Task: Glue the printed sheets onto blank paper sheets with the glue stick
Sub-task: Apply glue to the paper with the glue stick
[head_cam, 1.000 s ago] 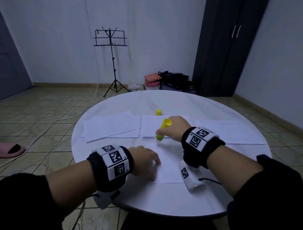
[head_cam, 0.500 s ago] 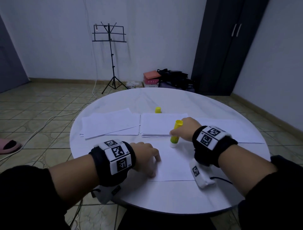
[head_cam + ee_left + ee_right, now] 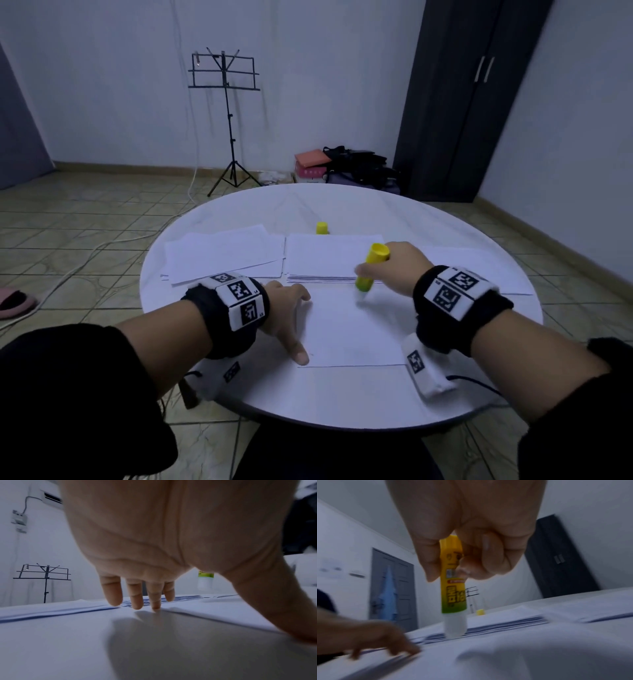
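Note:
My right hand (image 3: pixel 394 267) grips a yellow glue stick (image 3: pixel 369 268) (image 3: pixel 453 592), its white tip down on the far edge of a white sheet (image 3: pixel 352 329) that lies in front of me. My left hand (image 3: pixel 286 315) (image 3: pixel 154 561) presses that sheet's left edge with spread straight fingers and thumb. The glue stick shows small past the palm in the left wrist view (image 3: pixel 205 578). Behind the sheet sits a paper stack (image 3: pixel 329 257), with a looser pile (image 3: pixel 222 255) to its left and more sheets (image 3: pixel 479 270) to its right. The yellow cap (image 3: pixel 322 228) stands beyond the stack.
All of this lies on a round white table (image 3: pixel 342 397). A music stand (image 3: pixel 226 113), bags and boxes (image 3: pixel 342 168) and a dark wardrobe (image 3: pixel 472 102) stand behind on the tiled floor. A pink slipper (image 3: pixel 15 303) lies at the left.
My right hand has carried the glue stick to the right along the sheet's far edge. The left hand has spread wider on the sheet's left edge.

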Demonstrator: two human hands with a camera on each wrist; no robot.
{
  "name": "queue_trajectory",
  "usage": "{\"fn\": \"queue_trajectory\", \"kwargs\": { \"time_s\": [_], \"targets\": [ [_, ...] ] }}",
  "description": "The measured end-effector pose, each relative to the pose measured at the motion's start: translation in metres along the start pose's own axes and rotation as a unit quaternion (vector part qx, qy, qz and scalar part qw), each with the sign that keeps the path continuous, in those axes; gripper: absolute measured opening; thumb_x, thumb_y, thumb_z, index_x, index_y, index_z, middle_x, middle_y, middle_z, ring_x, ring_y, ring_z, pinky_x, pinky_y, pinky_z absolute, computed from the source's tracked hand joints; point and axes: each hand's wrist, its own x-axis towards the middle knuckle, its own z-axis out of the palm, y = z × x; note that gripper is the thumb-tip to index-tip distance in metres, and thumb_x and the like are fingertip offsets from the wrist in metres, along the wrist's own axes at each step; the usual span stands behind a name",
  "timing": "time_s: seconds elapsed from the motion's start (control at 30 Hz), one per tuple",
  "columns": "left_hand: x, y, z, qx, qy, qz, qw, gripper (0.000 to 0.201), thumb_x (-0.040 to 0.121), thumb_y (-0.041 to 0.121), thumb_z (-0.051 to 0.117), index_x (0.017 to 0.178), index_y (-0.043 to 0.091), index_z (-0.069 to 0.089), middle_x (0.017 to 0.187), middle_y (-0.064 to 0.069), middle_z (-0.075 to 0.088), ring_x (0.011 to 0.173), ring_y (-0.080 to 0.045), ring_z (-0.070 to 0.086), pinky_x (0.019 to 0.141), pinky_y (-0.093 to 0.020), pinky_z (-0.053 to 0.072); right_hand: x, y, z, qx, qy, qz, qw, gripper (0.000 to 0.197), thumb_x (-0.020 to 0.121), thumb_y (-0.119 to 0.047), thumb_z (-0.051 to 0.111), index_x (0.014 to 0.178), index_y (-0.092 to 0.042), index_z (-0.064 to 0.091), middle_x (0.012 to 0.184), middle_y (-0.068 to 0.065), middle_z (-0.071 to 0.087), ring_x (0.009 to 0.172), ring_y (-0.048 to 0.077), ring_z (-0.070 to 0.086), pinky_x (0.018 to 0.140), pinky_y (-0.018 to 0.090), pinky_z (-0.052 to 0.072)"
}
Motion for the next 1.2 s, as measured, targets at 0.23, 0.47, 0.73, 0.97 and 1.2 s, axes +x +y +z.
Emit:
{"fn": "queue_trajectory", "kwargs": {
  "time_s": [0.23, 0.47, 0.73, 0.97, 1.2],
  "targets": [
    [-0.011, 0.010, -0.005, 0.049, -0.007, 0.022, 0.999, 0.108, 0.065, 0.056, 0.079, 0.146, 0.022, 0.017, 0.145, -0.003, 0.031, 0.134, -0.029, 0.032, 0.106, -0.041, 0.031, -0.017, -0.044, 0.054, -0.115, -0.106, -0.113, 0.981, 0.036, 0.081, -0.043, 0.067, 0.086, -0.007, 0.064, 0.086, 0.007, 0.059, 0.083, 0.021, 0.055, 0.060, 0.027, 0.038],
    [-0.008, 0.019, -0.012, 0.079, -0.029, 0.022, 0.996, 0.097, 0.051, 0.059, 0.084, 0.134, 0.031, 0.042, 0.130, 0.005, 0.051, 0.122, -0.026, 0.047, 0.098, -0.034, 0.040, -0.044, -0.038, 0.041, -0.130, -0.154, -0.135, 0.970, 0.025, 0.079, -0.034, 0.070, 0.069, -0.015, 0.058, 0.078, 0.005, 0.058, 0.074, 0.019, 0.053, 0.062, 0.026, 0.040],
    [0.003, 0.027, -0.012, 0.134, -0.045, 0.009, 0.990, 0.119, 0.059, 0.055, 0.083, 0.150, 0.035, 0.010, 0.151, 0.000, 0.032, 0.136, -0.024, 0.035, 0.111, -0.036, 0.031, -0.059, 0.017, -0.016, -0.152, -0.133, -0.061, 0.978, 0.021, 0.078, -0.032, 0.071, 0.076, -0.014, 0.060, 0.076, -0.001, 0.058, 0.072, 0.016, 0.054, 0.060, 0.024, 0.042],
    [0.009, 0.031, -0.013, 0.180, -0.026, 0.016, 0.983, 0.111, 0.051, 0.059, 0.085, 0.143, 0.039, 0.025, 0.146, 0.003, 0.032, 0.134, -0.026, 0.033, 0.110, -0.041, 0.032, -0.049, 0.054, -0.051, -0.114, -0.133, 0.029, 0.984, 0.018, 0.080, -0.028, 0.071, 0.074, -0.013, 0.062, 0.069, 0.000, 0.058, 0.055, 0.013, 0.049, 0.051, 0.019, 0.039],
    [0.020, 0.028, -0.012, 0.161, -0.044, 0.015, 0.986, 0.115, 0.053, 0.052, 0.087, 0.145, 0.034, 0.022, 0.148, 0.006, 0.031, 0.135, -0.022, 0.034, 0.111, -0.036, 0.032, 0.003, 0.052, -0.039, -0.114, -0.041, 0.075, 0.990, 0.045, 0.081, -0.047, 0.065, 0.100, -0.005, 0.062, 0.094, 0.008, 0.061, 0.077, 0.022, 0.055, 0.067, 0.028, 0.042]
  ]
}}
